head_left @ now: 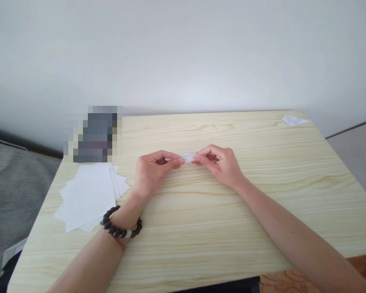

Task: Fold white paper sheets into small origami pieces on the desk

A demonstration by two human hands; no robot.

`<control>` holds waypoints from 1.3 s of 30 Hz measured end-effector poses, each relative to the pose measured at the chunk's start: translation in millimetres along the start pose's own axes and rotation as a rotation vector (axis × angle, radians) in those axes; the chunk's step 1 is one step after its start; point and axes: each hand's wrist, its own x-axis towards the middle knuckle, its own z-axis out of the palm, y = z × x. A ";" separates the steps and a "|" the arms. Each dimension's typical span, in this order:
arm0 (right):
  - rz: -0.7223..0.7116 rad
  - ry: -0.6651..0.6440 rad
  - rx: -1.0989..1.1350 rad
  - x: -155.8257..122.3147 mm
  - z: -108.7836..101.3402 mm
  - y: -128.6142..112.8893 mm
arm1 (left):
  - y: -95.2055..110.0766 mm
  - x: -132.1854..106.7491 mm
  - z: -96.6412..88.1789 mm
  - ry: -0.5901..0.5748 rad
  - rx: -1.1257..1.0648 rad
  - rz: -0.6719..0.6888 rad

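A black, straight-edged object point(225, 286) lies nearest; over the pale wood-grain desk point(195, 228), the left hand point(151, 173) and right hand point(225, 166) pinch a narrow white paper strip point(188, 157), its long axis running sideways.

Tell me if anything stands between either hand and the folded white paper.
Nothing visible does: the left hand and right hand both pinch the folded white paper directly. The fanned white sheets lie aside, at the left.

A: What colour is the paper strip point(188, 157)?
B: It is white, and the loose sheets point(88, 195) are white also.
A: And the table point(189, 228)?
B: Pale yellow, with wavy wood grain. The bracelet point(118, 232) has dark brown beads and a whitish one.
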 end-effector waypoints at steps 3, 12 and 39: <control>0.035 0.006 0.093 0.4 0.0 1.2 | 0.7 0.7 -0.9 -0.010 -0.027 -0.001; 0.070 -0.021 0.045 4.7 -6.9 3.5 | -3.7 4.5 -2.7 -0.105 -0.228 -0.080; -0.397 -0.085 -0.327 -1.3 1.5 -3.6 | -7.2 -2.7 0.1 -0.134 0.328 0.462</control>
